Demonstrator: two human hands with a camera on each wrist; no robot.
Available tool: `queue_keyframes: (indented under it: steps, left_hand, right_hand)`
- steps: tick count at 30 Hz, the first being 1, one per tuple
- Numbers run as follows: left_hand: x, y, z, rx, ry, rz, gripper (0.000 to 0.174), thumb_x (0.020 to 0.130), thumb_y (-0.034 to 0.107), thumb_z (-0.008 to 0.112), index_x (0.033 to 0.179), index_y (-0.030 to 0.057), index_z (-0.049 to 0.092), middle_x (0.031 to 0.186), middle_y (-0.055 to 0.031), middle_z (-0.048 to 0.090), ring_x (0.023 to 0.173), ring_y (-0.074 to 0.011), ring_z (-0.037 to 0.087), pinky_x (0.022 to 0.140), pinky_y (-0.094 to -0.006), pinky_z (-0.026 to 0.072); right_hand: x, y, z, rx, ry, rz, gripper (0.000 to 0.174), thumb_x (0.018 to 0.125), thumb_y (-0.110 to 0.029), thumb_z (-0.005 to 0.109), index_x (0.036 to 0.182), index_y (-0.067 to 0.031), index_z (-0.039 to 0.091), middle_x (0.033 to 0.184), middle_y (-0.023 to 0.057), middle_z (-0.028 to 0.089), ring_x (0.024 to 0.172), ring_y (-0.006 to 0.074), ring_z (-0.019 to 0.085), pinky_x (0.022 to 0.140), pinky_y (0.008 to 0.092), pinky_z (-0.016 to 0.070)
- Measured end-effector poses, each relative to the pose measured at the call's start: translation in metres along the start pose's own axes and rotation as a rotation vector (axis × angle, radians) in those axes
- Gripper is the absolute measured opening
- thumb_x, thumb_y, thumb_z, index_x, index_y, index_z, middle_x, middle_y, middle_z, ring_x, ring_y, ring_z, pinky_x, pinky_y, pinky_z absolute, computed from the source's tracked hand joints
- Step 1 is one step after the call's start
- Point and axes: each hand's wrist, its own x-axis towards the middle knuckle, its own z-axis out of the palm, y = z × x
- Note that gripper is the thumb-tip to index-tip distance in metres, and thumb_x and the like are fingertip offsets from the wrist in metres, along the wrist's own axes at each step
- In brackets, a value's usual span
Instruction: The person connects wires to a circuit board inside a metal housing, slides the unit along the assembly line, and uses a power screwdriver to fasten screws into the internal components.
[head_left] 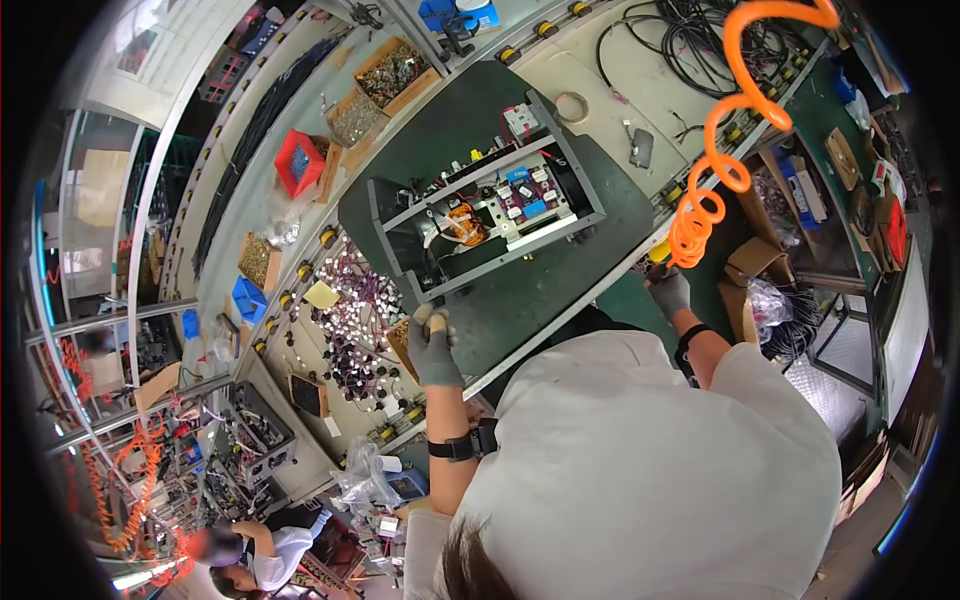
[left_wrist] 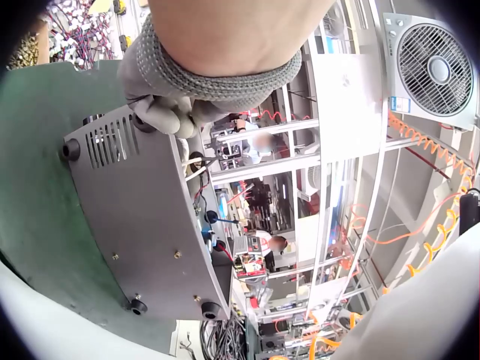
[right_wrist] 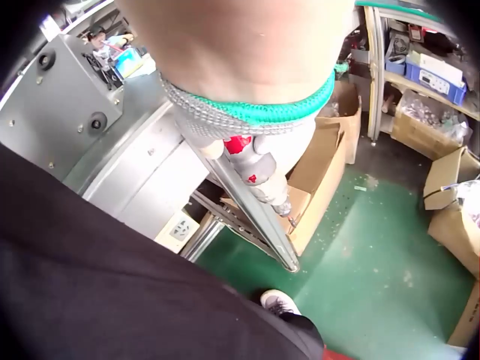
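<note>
A grey metal equipment chassis [head_left: 590, 220] lies with its open side up on the dark green mat, wiring and circuit boards inside. My gloved left hand [head_left: 433, 355] is at its near left corner. In the left wrist view, curled fingers [left_wrist: 161, 116] grip that corner beside a black rubber foot, the slotted panel [left_wrist: 142, 210] facing me. Low at the bench's right edge, my gloved right hand [head_left: 670, 293] holds an air screwdriver below an orange coiled hose [head_left: 730, 170]. The right wrist view shows the air screwdriver [right_wrist: 259, 169], silver and red, its tip pointing down, partly hidden by the hand.
Loose connectors and cables [head_left: 355, 320] cover the bench at left. A red bin [head_left: 300, 162] and small-parts boxes stand farther back. Black cables [head_left: 680, 50] lie at the back right. Beside my right hand are a metal bench leg [right_wrist: 255, 214] and cardboard boxes [right_wrist: 322, 172].
</note>
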Motion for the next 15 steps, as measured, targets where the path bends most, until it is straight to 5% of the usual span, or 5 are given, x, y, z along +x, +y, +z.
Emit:
queue_keyframes:
  steps: [4, 6, 11, 13, 15]
  left_hand:
    - [-0.008, 0.005, 0.007, -0.022, -0.009, -0.006, 0.044, 0.077, -0.005, 0.056, 0.120, -0.0023, 0.047, 0.105, -0.0120, 0.061, 0.087, -0.0145, 0.059, 0.070, -0.0229, 0.0492]
    - [-0.017, 0.010, 0.020, -0.043, -0.036, -0.011, 0.048, 0.075, -0.005, 0.059, 0.120, -0.0030, 0.046, 0.105, -0.0132, 0.061, 0.094, -0.0165, 0.059, 0.077, -0.0247, 0.0491]
    - [-0.029, 0.013, 0.055, -0.024, -0.240, 0.029, 0.047, 0.072, -0.002, 0.069, 0.115, -0.0027, 0.049, 0.099, -0.0114, 0.062, 0.093, -0.0152, 0.058, 0.076, -0.0245, 0.0494]
    - [-0.035, 0.020, 0.071, -0.049, -0.303, 0.026, 0.046, 0.073, -0.001, 0.069, 0.114, -0.0023, 0.049, 0.098, -0.0114, 0.062, 0.091, -0.0155, 0.059, 0.075, -0.0244, 0.0499]
    - [-0.046, 0.044, 0.082, -0.070, -0.429, -0.032, 0.035, 0.079, 0.004, 0.066, 0.111, -0.0011, 0.052, 0.094, -0.0112, 0.063, 0.083, -0.0154, 0.062, 0.070, -0.0242, 0.0511]
  right_hand:
    - [-0.008, -0.024, -0.048, 0.102, -0.127, 0.065, 0.038, 0.067, -0.019, 0.074, 0.101, -0.0089, 0.059, 0.089, 0.0063, 0.064, 0.082, 0.0191, 0.063, 0.076, 0.0299, 0.0489]
    - [-0.014, -0.049, -0.086, 0.485, -0.146, -0.196, 0.051, 0.068, -0.011, 0.074, 0.114, -0.0044, 0.053, 0.097, 0.0067, 0.063, 0.084, 0.0160, 0.061, 0.079, 0.0290, 0.0486]
    - [-0.017, -0.158, -0.172, 0.901, -0.136, -0.468, 0.064, 0.072, -0.008, 0.070, 0.128, -0.0002, 0.040, 0.098, 0.0079, 0.057, 0.090, 0.0177, 0.057, 0.081, 0.0348, 0.0483]
    - [-0.005, -0.180, -0.176, 1.595, -0.403, -0.450, 0.051, 0.077, -0.019, 0.065, 0.121, -0.0016, 0.046, 0.094, 0.0084, 0.056, 0.089, 0.0218, 0.057, 0.083, 0.0386, 0.0475]
    - [0.005, -0.207, -0.175, 1.733, -0.513, -0.489, 0.044, 0.079, -0.025, 0.063, 0.115, -0.0029, 0.049, 0.094, 0.0097, 0.056, 0.088, 0.0244, 0.056, 0.082, 0.0406, 0.0471]
